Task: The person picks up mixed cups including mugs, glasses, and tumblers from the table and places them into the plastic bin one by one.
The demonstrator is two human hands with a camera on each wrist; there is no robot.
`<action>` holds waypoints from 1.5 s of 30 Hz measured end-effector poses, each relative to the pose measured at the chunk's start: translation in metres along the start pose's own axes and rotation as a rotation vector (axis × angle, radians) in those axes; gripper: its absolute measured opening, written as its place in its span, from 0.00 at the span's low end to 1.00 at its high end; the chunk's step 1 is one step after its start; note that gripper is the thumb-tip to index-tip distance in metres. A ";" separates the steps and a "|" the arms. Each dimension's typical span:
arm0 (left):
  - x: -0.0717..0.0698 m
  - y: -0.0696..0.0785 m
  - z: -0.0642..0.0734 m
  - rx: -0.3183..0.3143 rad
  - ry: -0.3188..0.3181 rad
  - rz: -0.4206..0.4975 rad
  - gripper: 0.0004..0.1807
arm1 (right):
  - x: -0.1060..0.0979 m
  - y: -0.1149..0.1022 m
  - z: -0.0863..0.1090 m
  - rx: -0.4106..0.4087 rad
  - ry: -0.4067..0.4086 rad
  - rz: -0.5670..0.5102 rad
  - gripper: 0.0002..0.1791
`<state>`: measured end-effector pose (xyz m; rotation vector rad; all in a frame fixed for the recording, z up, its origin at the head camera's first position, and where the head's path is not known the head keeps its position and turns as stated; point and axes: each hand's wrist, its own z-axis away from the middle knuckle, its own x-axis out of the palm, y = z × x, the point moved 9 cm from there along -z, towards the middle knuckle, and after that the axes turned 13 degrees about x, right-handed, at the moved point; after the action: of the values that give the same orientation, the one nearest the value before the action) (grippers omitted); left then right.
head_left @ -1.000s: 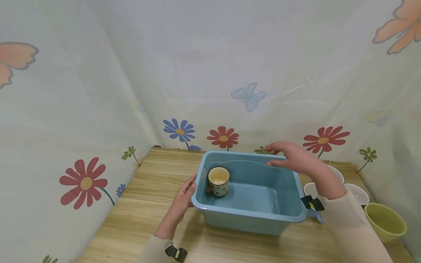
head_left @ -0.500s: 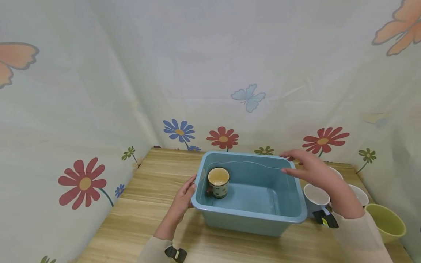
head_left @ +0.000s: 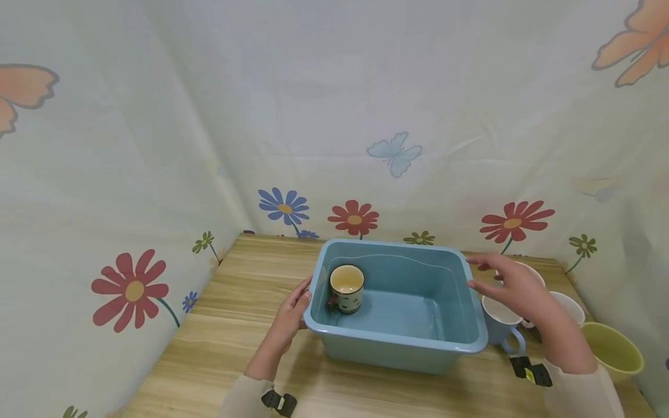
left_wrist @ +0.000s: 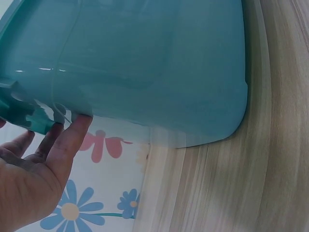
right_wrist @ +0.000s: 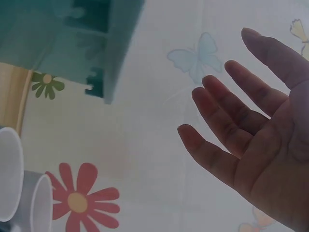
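Observation:
A blue plastic bin (head_left: 392,348) stands on the wooden table, with a patterned mug (head_left: 349,299) upright inside at its left end. My left hand (head_left: 289,315) rests against the bin's left side, fairly straight fingers touching it near the rim; in the left wrist view the fingertips (left_wrist: 81,126) meet the outer wall. Above the bin's right rim and the cups beside it hovers my right hand (head_left: 514,287). Its fingers are spread and hold nothing, as the right wrist view confirms. Nearest below it is a blue mug (head_left: 499,319), partly covered by the hand.
Right of the bin, white-rimmed cups (head_left: 568,307) cluster behind my right arm, partly hidden. A yellow-green cup (head_left: 614,351) stands at the far right. The table (head_left: 261,273) backs onto a flowered curtain (head_left: 324,116).
My right hand has moved right and toward me, from above the bin to beside its right rim, uncovering more of the blue mug. The left hand and bin stay put.

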<state>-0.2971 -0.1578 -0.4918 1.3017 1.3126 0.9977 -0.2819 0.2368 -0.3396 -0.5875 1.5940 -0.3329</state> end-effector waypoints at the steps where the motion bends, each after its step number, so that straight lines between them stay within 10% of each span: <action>1: 0.000 0.000 0.000 0.001 -0.002 -0.001 0.29 | 0.001 0.003 0.002 0.003 0.009 -0.003 0.28; 45: 0.001 0.002 -0.001 0.003 0.005 0.007 0.28 | 0.043 0.104 0.025 0.237 0.053 0.051 0.38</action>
<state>-0.2979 -0.1563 -0.4898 1.3072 1.3146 1.0047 -0.2762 0.3018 -0.4349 -0.3581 1.5893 -0.4948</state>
